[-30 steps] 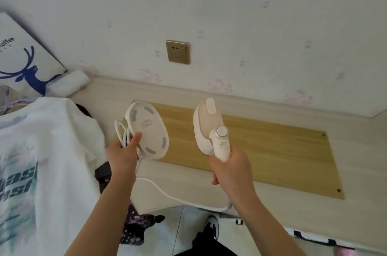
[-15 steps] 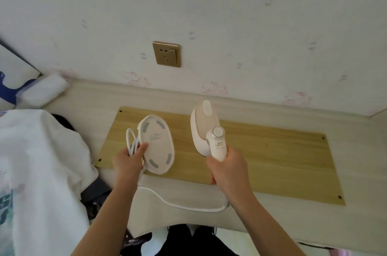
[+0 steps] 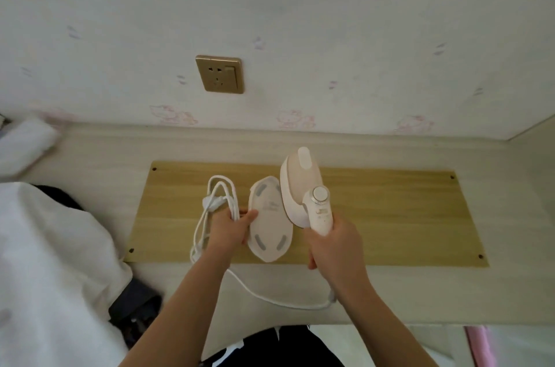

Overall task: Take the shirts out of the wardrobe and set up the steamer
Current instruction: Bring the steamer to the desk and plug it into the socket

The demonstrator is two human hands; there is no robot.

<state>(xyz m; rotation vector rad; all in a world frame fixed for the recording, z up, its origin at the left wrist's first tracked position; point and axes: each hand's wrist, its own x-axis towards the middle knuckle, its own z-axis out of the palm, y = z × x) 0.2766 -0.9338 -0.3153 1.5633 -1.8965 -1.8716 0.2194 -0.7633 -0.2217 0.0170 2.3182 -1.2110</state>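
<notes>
A white and beige handheld steamer (image 3: pixel 300 186) hangs above the wooden board (image 3: pixel 390 216), its handle gripped by my right hand (image 3: pixel 336 249). My left hand (image 3: pixel 229 230) holds the steamer's oval white base plate (image 3: pixel 270 228) by its edge together with the coiled white cord (image 3: pixel 216 201). The cord trails in a loop from my left hand round to the bottom of the handle. A white shirt (image 3: pixel 45 276) with dark clothes under it lies at the left on the surface.
A gold wall socket (image 3: pixel 219 74) sits on the wall above the pale desk surface (image 3: pixel 450 291). A white folded item (image 3: pixel 24 144) lies at the far left by the wall. A pink edge (image 3: pixel 477 345) shows at the bottom right.
Both hands have moved right and down toward the middle of the wooden board. The base plate now lies close beside the steamer head. The shirt has slid toward the left of the view.
</notes>
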